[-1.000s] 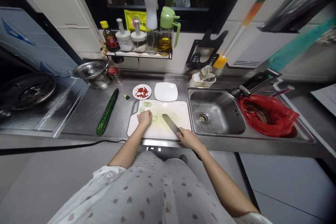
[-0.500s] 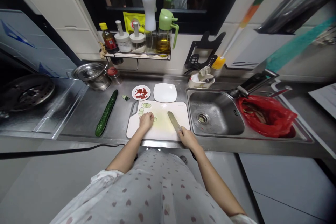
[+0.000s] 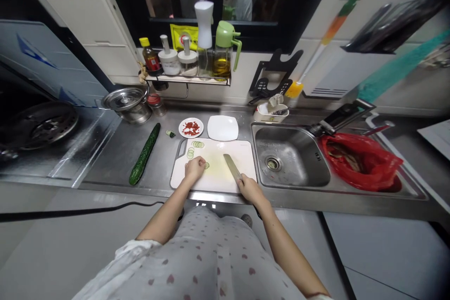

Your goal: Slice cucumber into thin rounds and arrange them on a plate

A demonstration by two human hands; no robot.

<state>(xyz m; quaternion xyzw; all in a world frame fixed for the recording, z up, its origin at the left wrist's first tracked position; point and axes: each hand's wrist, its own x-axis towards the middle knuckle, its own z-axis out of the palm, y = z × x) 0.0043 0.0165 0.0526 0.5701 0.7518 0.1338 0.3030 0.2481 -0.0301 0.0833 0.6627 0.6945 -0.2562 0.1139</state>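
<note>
Because the slice (image 3: 207, 165) lies on the board (image 3: 218, 180) right at the left fingertips, a clumsy pickup seems the nearest risk. The left hand (image 3: 195, 168) is bent, thumb and fingers drawn together; whether they pinch the slice, cannot tell. Likely failure: slice folds or slips, being thin and probably wet.

Right hand (image 3: 251, 190): fingers wrapped round the handle of the knife (image 3: 232, 167), blade reaching forward of them, clearly apart from the left fingers. A leftward swing could nick those tips. Blade lifted or resting: unclear.

Just beyond the left knuckles, loose slices (image 3: 197, 144); a brushing knuckle could scatter them. Farther left of those fingers, the cucumber (image 3: 145, 154); if bumped, it might roll. Past the fingers, beyond the board, the plate (image 3: 181, 126) of red bits (image 3: 191, 128); a shoved board could strike it.
</note>
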